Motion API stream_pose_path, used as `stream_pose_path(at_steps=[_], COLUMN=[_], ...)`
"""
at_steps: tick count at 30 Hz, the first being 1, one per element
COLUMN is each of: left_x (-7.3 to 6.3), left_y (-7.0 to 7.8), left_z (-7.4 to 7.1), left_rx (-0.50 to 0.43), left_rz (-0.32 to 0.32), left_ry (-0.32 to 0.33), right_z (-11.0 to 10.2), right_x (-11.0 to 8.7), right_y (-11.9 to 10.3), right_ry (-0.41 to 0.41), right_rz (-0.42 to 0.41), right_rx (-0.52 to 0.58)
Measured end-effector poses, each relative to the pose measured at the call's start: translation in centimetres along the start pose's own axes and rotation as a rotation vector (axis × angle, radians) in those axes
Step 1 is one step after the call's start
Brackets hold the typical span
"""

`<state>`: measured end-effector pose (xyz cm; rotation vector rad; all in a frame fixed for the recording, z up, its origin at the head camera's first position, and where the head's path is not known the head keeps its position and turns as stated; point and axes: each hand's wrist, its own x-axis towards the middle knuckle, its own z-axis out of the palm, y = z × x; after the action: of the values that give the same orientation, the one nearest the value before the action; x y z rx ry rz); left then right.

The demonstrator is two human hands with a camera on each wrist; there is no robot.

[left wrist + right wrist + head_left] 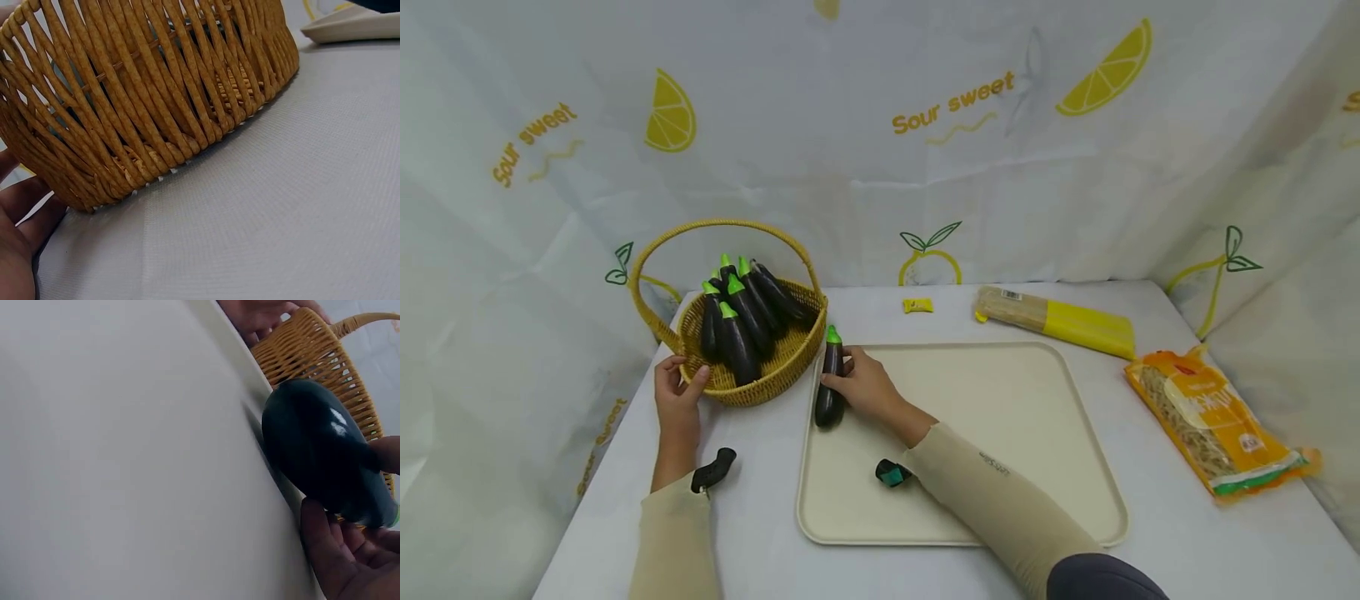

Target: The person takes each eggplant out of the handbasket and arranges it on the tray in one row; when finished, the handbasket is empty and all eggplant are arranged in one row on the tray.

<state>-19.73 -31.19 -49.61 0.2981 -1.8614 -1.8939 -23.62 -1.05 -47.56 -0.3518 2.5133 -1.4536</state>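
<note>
At the left edge of the cream tray [1000,433], my right hand [868,383] pinches a dark purple eggplant [830,383] with a bright green cap. The right wrist view shows the eggplant's rounded end [306,431] close over the tray rim, thumb and fingers on opposite sides. My left hand [679,404] holds the near left side of a wicker basket [775,387] with a tall arched handle. Its fingers [28,200] lie against the lower woven wall in the left wrist view. Several more eggplants [748,321] lean together inside the basket, green caps up.
Behind the tray lie a small yellow packet [917,306] and a long pack of noodles [1052,321] with a yellow wrapper. An orange bag of noodles [1217,421] lies to the right. Printed white cloth [850,125] hangs behind and beside the table.
</note>
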Motion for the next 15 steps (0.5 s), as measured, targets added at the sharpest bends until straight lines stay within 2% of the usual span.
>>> stream_pose_path(at_steps=[8,15], left_x=[0.3,0.1], left_y=[0.0,0.0], left_z=[-0.1,-0.1], left_rx=[0.011,0.008], left_rz=[-0.022,-0.033], left_ry=[0.014,0.010], right_z=[0.2,-0.7], right_x=[0.5,0.5], right_y=[-0.5,-1.6], right_ry=[-0.029,0.003], right_rz=[0.057,0.025], right_rx=[-0.106,-0.174])
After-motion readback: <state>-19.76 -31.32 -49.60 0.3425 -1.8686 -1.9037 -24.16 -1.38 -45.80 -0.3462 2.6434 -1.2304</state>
